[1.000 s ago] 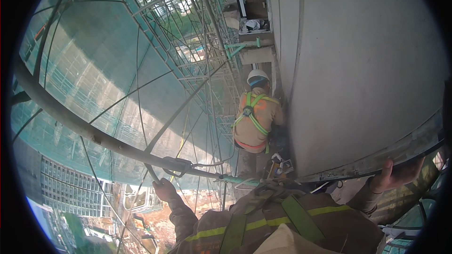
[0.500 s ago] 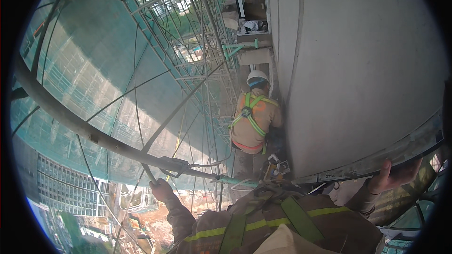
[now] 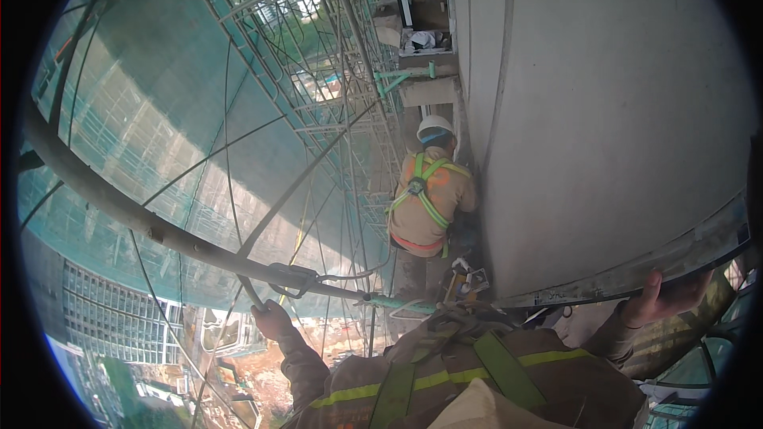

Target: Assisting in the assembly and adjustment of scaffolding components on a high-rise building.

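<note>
Scaffolding [image 3: 358, 111] rises on our left and runs to the far side, and we stand at the near end of it with our arms spread to both sides. Our left hand [image 3: 273, 321] is closed around a thin bar [image 3: 252, 294], which sits at the near left, just on the near side of a thick curved pole [image 3: 191, 250]. A metal hook [image 3: 292, 280] hangs on that pole, to the right of our fist. Our right hand [image 3: 666, 303] is at the near right, against the dark edge strip [image 3: 675, 274] along the near border of a smooth grey wall [image 3: 612, 119]; its thumb stands apart from the fingers, but we cannot tell whether it grips. Across our brown jacket [image 3: 465, 359] run green harness straps [image 3: 509, 369]. Farther off, between the scaffolding and the wall, a co-worker [image 3: 429, 199] in a white helmet [image 3: 435, 123] and bright green harness has their back to us, their hands hidden. Beyond them, a green bracket [image 3: 405, 75] juts out near a window opening [image 3: 427, 0], while green netting [image 3: 159, 127] covers much of the left.
</note>
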Demonstrator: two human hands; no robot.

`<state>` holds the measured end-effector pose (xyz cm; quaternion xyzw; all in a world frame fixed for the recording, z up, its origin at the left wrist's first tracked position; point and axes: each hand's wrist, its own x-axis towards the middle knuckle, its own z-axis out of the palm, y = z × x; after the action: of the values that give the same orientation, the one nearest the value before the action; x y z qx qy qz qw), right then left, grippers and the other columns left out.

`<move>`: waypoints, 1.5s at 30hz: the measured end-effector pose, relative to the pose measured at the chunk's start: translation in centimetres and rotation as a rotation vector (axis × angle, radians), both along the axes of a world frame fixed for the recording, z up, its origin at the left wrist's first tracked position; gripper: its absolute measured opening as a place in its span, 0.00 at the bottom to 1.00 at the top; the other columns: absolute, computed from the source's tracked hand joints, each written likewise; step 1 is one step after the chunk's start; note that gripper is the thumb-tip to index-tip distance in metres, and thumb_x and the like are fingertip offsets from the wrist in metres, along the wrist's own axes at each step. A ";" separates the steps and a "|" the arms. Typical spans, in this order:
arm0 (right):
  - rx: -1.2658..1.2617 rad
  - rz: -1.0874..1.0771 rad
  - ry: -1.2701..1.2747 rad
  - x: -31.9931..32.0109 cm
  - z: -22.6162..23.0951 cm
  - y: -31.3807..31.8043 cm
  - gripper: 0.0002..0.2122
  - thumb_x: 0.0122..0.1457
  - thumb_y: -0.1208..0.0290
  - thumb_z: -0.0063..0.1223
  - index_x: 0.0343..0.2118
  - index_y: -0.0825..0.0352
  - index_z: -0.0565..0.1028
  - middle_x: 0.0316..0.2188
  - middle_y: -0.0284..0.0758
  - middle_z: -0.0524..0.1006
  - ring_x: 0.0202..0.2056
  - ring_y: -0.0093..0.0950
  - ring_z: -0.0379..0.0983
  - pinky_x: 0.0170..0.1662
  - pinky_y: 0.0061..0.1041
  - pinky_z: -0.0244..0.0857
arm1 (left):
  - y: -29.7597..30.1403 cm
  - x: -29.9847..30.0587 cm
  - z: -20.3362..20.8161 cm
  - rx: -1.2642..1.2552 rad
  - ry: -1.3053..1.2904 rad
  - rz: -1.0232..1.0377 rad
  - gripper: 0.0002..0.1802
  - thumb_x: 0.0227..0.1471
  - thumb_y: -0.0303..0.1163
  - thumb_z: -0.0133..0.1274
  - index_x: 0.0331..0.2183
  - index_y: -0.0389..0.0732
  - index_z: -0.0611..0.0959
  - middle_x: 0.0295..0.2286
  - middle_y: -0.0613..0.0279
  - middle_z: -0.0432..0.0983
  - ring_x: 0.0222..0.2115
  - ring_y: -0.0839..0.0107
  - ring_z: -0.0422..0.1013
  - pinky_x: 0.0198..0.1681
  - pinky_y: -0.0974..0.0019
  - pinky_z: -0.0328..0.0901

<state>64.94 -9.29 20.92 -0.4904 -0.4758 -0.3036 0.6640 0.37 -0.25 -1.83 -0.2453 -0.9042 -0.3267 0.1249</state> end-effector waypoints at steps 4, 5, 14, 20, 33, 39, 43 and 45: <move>0.047 -0.047 -0.016 0.0 -0.1 0.0 0.41 0.55 0.57 0.64 0.63 0.72 0.52 0.64 0.53 0.56 0.64 0.46 0.54 0.67 0.49 0.49 | 0.0 0.0 0.3 -0.010 -0.021 -0.019 0.19 0.49 0.42 0.48 0.37 0.36 0.76 0.29 0.40 0.78 0.32 0.38 0.75 0.35 0.40 0.66; 0.047 -0.049 -0.019 0.0 -0.1 0.0 0.41 0.55 0.57 0.64 0.63 0.72 0.52 0.64 0.53 0.56 0.64 0.46 0.54 0.67 0.49 0.49 | 0.1 0.1 0.2 -0.014 -0.036 -0.030 0.19 0.49 0.42 0.48 0.37 0.36 0.76 0.29 0.39 0.78 0.32 0.38 0.75 0.35 0.40 0.66; 0.039 0.003 -0.018 0.0 0.2 -0.1 0.40 0.57 0.59 0.63 0.63 0.73 0.51 0.64 0.55 0.55 0.65 0.46 0.53 0.68 0.49 0.46 | -0.1 -0.3 -0.2 0.003 -0.019 -0.003 0.22 0.49 0.42 0.48 0.41 0.35 0.78 0.31 0.38 0.79 0.33 0.37 0.75 0.37 0.41 0.67; 0.069 0.002 -0.006 -0.2 0.1 0.0 0.41 0.57 0.58 0.64 0.63 0.74 0.51 0.64 0.55 0.55 0.65 0.46 0.53 0.69 0.48 0.45 | 0.0 -0.2 -0.2 0.013 -0.014 -0.021 0.22 0.49 0.42 0.48 0.41 0.36 0.77 0.31 0.38 0.79 0.33 0.37 0.75 0.36 0.40 0.67; 0.037 -0.022 -0.002 0.1 0.0 -0.3 0.41 0.56 0.57 0.64 0.63 0.74 0.52 0.63 0.53 0.56 0.65 0.45 0.53 0.69 0.48 0.45 | 0.0 0.5 0.5 0.003 -0.040 0.002 0.22 0.49 0.43 0.48 0.41 0.36 0.78 0.33 0.39 0.79 0.34 0.37 0.75 0.38 0.40 0.67; 0.021 -0.003 0.020 -0.2 0.4 -0.3 0.41 0.55 0.57 0.65 0.63 0.74 0.52 0.64 0.53 0.55 0.65 0.45 0.52 0.69 0.48 0.44 | 0.0 -0.2 0.0 -0.009 -0.046 0.020 0.24 0.49 0.43 0.48 0.44 0.37 0.77 0.34 0.39 0.79 0.36 0.38 0.75 0.39 0.41 0.68; -0.012 0.027 0.059 -0.3 0.3 -0.7 0.42 0.55 0.57 0.65 0.63 0.74 0.52 0.64 0.54 0.54 0.66 0.46 0.51 0.69 0.48 0.44 | 0.1 -0.1 0.1 -0.047 -0.074 -0.017 0.26 0.50 0.43 0.48 0.46 0.35 0.78 0.34 0.39 0.80 0.36 0.38 0.76 0.39 0.42 0.68; -0.037 0.017 0.030 0.2 0.3 -0.8 0.42 0.55 0.57 0.65 0.63 0.74 0.51 0.64 0.54 0.54 0.66 0.45 0.51 0.69 0.48 0.44 | -0.1 -0.9 -1.1 -0.024 -0.044 0.001 0.26 0.50 0.44 0.49 0.46 0.36 0.79 0.33 0.40 0.80 0.35 0.38 0.76 0.37 0.41 0.68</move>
<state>65.18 -10.09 21.25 -0.5028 -0.4756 -0.2817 0.6646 -0.50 -0.38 -2.93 -0.2389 -0.9108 -0.3208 0.1021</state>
